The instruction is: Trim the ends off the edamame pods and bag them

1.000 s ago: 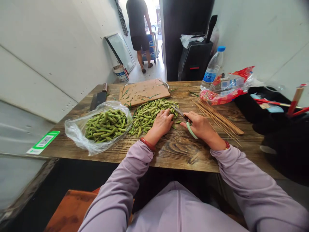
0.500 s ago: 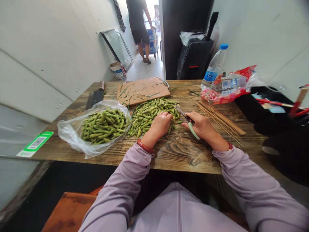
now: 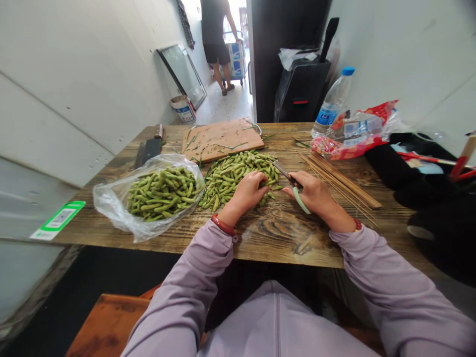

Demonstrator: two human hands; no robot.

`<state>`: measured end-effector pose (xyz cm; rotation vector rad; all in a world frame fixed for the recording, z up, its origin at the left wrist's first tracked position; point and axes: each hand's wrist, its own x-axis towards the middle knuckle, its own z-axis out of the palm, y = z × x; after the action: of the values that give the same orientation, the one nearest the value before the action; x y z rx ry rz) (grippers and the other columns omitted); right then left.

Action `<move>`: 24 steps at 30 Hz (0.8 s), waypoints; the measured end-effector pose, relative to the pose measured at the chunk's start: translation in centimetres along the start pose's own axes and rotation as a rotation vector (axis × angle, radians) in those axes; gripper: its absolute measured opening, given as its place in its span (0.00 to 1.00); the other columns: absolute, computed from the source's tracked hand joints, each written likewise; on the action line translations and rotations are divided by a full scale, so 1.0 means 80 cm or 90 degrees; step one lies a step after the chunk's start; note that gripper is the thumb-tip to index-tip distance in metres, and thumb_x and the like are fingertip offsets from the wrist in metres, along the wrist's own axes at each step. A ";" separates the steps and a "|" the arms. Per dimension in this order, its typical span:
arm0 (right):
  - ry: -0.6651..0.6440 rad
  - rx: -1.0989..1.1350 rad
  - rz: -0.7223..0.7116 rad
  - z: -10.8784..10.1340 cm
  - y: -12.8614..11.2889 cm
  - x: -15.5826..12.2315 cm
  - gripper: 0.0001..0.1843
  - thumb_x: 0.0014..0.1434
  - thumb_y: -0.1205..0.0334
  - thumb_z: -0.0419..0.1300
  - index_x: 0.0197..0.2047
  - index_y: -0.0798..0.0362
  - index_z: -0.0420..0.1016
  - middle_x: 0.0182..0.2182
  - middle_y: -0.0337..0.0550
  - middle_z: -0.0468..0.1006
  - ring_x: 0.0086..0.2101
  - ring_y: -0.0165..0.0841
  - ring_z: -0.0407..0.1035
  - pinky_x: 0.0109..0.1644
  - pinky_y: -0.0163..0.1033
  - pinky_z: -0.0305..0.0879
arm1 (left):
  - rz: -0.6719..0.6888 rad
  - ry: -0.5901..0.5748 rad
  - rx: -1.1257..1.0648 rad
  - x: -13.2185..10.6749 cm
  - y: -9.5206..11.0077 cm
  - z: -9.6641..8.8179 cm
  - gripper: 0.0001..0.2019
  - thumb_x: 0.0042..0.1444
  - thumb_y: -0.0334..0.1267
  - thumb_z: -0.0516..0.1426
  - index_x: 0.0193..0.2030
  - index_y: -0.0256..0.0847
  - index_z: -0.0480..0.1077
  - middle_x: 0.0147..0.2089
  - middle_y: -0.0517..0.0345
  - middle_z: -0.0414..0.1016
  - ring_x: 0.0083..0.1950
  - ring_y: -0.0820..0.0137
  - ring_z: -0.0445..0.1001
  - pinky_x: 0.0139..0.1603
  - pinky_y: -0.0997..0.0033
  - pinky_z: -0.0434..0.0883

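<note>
My right hand (image 3: pixel 311 192) grips a pair of scissors (image 3: pixel 299 199) with pale green handles; the metal blades point up and left toward the pile. Loose green edamame pods (image 3: pixel 232 171) lie heaped on the wooden table. At the pile's near right edge, my left hand (image 3: pixel 251 190) has its fingers curled in toward the thumb. Whatever it pinches is hidden by the fingers. To the left, a clear plastic bag (image 3: pixel 111 206) lies open with more pods (image 3: pixel 161 193) in it.
Behind the pile lies a cutting board (image 3: pixel 223 139) with green scraps, and a cleaver (image 3: pixel 148 150) left of it. Bamboo skewers (image 3: pixel 334 181), a water bottle (image 3: pixel 330 106) and red plastic packaging (image 3: pixel 349 144) are at right. A person (image 3: pixel 217 44) stands beyond with a cart.
My left thumb and fingers have parted slightly and the hand has shifted a little. The scissors stay in my right hand. The person in the background has stepped a little farther away.
</note>
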<state>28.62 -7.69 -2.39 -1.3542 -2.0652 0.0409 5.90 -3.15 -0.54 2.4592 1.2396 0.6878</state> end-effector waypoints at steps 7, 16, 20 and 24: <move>-0.014 0.006 0.005 -0.004 -0.005 0.001 0.18 0.63 0.52 0.63 0.53 0.51 0.75 0.37 0.47 0.78 0.34 0.40 0.73 0.38 0.42 0.68 | -0.112 0.086 -0.244 0.006 -0.002 -0.003 0.13 0.50 0.37 0.65 0.25 0.39 0.64 0.25 0.66 0.62 0.28 0.75 0.59 0.31 0.72 0.57; -0.041 0.002 0.014 -0.008 -0.009 0.002 0.18 0.63 0.53 0.63 0.53 0.53 0.75 0.38 0.48 0.78 0.35 0.40 0.73 0.39 0.42 0.68 | -0.194 0.043 -0.467 0.004 0.000 0.001 0.06 0.52 0.37 0.61 0.32 0.37 0.72 0.25 0.64 0.69 0.23 0.76 0.66 0.25 0.75 0.63; -0.042 0.009 0.019 -0.009 -0.011 0.002 0.18 0.62 0.53 0.63 0.53 0.54 0.75 0.37 0.47 0.77 0.34 0.39 0.73 0.38 0.41 0.67 | -0.237 0.052 -0.526 0.003 0.008 -0.011 0.10 0.53 0.37 0.60 0.39 0.34 0.75 0.34 0.56 0.78 0.26 0.76 0.71 0.24 0.76 0.64; -0.038 0.014 0.009 -0.009 -0.011 0.002 0.17 0.62 0.54 0.64 0.52 0.52 0.75 0.37 0.46 0.77 0.34 0.39 0.73 0.38 0.41 0.67 | -0.232 0.053 -0.584 0.003 0.011 -0.017 0.11 0.54 0.39 0.61 0.40 0.33 0.77 0.33 0.56 0.77 0.26 0.78 0.69 0.22 0.79 0.61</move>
<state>28.23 -8.22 -1.42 -1.3694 -2.0991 0.1111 5.90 -3.40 1.08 1.4349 1.0245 0.9746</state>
